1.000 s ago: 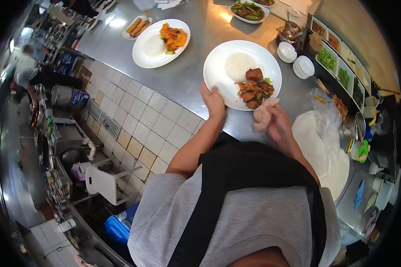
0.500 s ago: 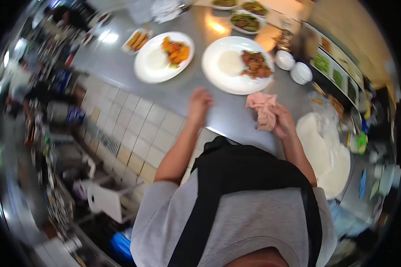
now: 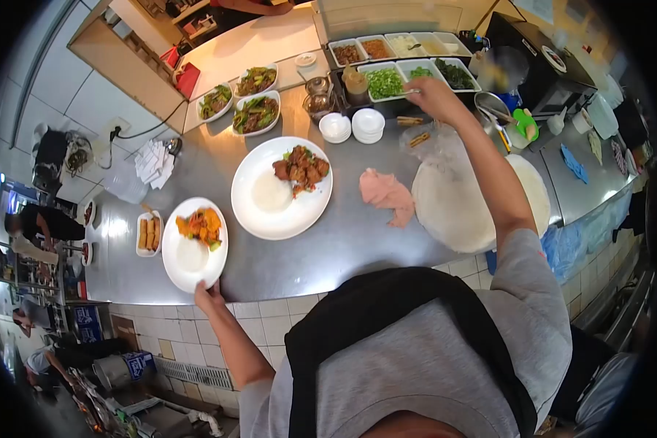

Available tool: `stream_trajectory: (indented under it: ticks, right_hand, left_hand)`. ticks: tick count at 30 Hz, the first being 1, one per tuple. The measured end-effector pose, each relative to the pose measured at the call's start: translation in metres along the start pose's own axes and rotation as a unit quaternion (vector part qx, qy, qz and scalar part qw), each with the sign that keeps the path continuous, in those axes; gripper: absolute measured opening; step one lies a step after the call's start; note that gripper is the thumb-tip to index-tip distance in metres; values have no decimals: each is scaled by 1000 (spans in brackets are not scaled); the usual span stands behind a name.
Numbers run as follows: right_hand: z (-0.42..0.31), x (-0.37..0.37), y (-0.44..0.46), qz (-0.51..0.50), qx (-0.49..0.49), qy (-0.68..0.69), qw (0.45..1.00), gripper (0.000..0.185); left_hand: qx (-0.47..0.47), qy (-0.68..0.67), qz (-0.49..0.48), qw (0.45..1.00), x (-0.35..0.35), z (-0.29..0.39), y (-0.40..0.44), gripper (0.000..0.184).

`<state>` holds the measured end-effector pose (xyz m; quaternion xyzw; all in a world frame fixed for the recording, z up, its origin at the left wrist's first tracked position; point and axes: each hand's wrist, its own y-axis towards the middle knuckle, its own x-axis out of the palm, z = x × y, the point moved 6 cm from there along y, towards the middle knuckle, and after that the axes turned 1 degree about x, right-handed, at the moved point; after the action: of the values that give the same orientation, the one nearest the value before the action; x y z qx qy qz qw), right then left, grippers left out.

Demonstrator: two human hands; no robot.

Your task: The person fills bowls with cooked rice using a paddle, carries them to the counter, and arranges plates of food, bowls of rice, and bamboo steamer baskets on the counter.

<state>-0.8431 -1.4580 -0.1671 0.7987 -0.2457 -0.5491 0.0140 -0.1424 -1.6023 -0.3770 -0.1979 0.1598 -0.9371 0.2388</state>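
My left hand [image 3: 209, 293] grips the near rim of a white oval plate [image 3: 169, 255] bearing a rice mound and orange, glossy food. My right hand [image 3: 432, 99] reaches over the garnish containers, its fingers drawn together at the front edge of a small tub of chopped greens [image 3: 420, 72]. A pale glint shows at the fingertips, too small to name. Left of that hand is a tub of chopped green onion [image 3: 383, 84]; to its right, one of dark greens [image 3: 454, 74]. A larger white plate [image 3: 252, 223] holds rice and browned meat. The crumpled pink cloth [image 3: 387, 196] lies on the steel counter.
Spring rolls [image 3: 150, 233] sit in a dish at the left. Several dishes of greens [image 3: 257, 113] stand at the back, near stacked small white bowls [image 3: 368, 125]. A round white board [image 3: 452, 212] and plastic bag [image 3: 439, 150] lie under my right arm. Co-workers [image 3: 47, 226] are far left.
The pink cloth has left my right hand and lies on the counter. That hand has moved up to the garnish tubs. My left hand has taken hold of the left plate. The view has turned.
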Motion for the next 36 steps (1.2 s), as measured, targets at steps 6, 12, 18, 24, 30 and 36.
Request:
stream_trajectory:
  ticks: [6,12,18,24,30,36]
  right_hand:
    - [80,26,115,21,14,-27,999,25]
    - [81,79,202,-24,54,-52,997,38]
    - [85,116,228,-249,64,-192,947,26]
    - [103,91,214,-133,0,-205,970,20]
    - [100,68,212,-120,20,-243,962,22]
    - [120,75,221,-47,32,-195,979,18]
  left_hand:
    - [2,-122,3,992,-4,-14,-131,62]
    - [3,-137,14,990,-27,0,-210,58]
    - [32,-150,-1,988,28,23,-236,57]
    - [-26,-186,-132,973,186,19,-230,60]
    - [-99,-110,-284,947,337,-1,-217,52]
    - [-121,-52,-336,933,432,-29,-203,47]
